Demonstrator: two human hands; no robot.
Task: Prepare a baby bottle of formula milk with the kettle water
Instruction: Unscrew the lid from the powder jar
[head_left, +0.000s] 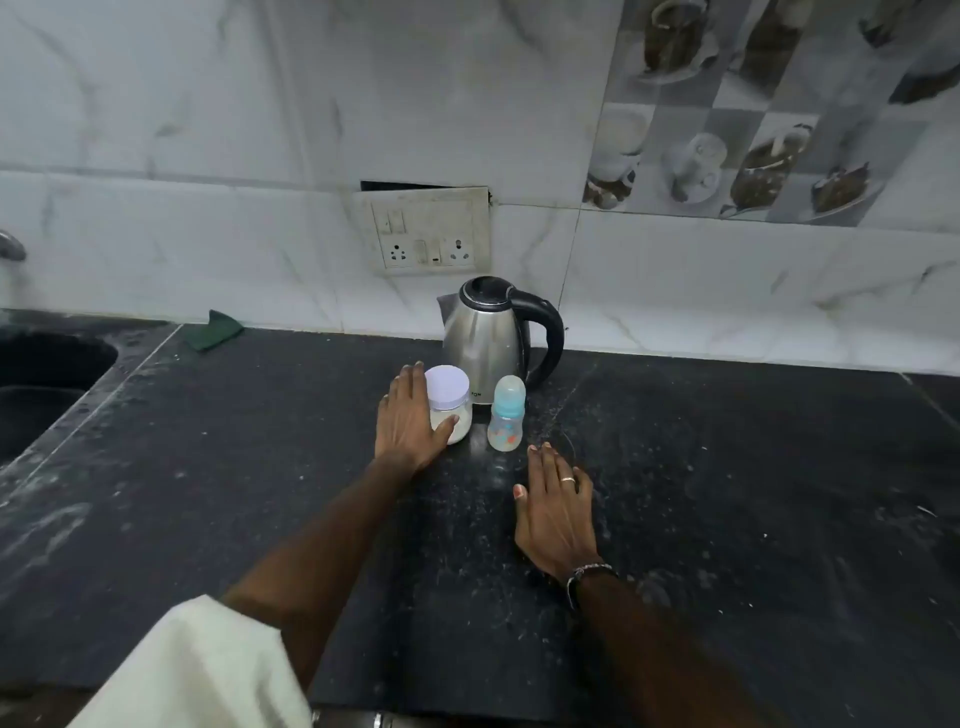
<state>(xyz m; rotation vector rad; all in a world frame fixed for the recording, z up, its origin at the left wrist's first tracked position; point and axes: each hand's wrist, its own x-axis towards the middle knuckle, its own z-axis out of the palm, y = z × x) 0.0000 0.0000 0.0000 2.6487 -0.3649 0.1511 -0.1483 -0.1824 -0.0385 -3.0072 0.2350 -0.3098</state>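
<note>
A person is beginning to prepare formula on a dark tabletop (727, 519); nothing appears mixed yet, judging by the capped baby bottle (506, 414) and the lidded formula jar (449, 402); opening, scooping, pouring and shaking are all remaining. The left hand (410, 415) is wrapping its fingers (413, 382) and thumb round the jar; the right hand (553, 512) is lying flat, holding nothing, near the bottle. The bottle is standing upright, teat up, just right of the jar; the kettle (491, 338) is sitting behind, spout pointing left.

Dark speckled stone counter (727, 493). Behind counter: white marble-look wall tiles (208, 130), grimy switch-and-socket plate (423, 234). Upper right of plate: food-print tiles (753, 104). Left of counter: sink (47, 384).
</note>
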